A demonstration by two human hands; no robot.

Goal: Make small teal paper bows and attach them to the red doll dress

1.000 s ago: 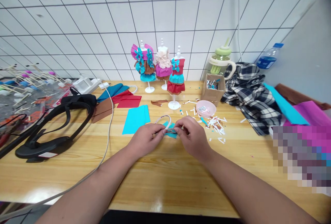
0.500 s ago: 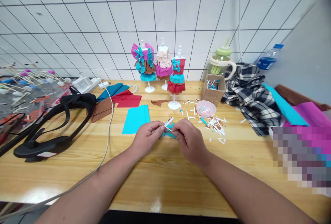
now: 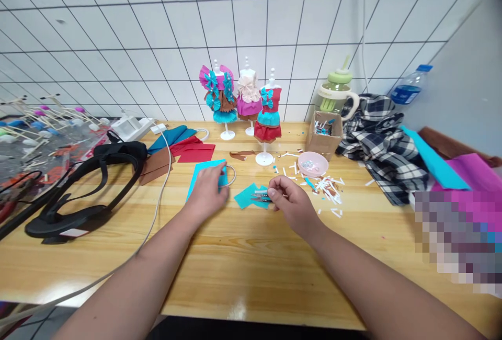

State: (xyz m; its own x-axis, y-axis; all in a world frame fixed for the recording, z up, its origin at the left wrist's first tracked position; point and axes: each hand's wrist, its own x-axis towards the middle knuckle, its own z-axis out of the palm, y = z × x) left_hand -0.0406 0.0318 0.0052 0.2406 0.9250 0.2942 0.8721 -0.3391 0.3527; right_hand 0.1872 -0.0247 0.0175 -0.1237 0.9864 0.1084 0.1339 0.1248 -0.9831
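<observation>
My left hand (image 3: 207,188) lies over the folded turquoise paper (image 3: 195,175), fingers spread and holding nothing visible. A roll of thin tape (image 3: 234,175) stands or lies just right of its fingertips. My right hand (image 3: 289,199) is closed on small dark-handled snips (image 3: 262,198), blades pointing left. Under the snips are small cut turquoise pieces (image 3: 245,196) on the table. Behind the hands, the nearest of several small dress forms wears a red and turquoise paper dress (image 3: 268,115).
A pink dish (image 3: 312,165) with beads, white paper scraps (image 3: 329,189) and a cardboard box (image 3: 324,144) are on the right. Plaid cloth (image 3: 372,136) lies behind them. At left are a black headset (image 3: 105,212), a cable (image 3: 160,201) and red paper (image 3: 196,153).
My left hand has moved left onto the folded turquoise paper, away from my right hand. The white strip between the hands is gone from there, and the snips now show in my right hand.
</observation>
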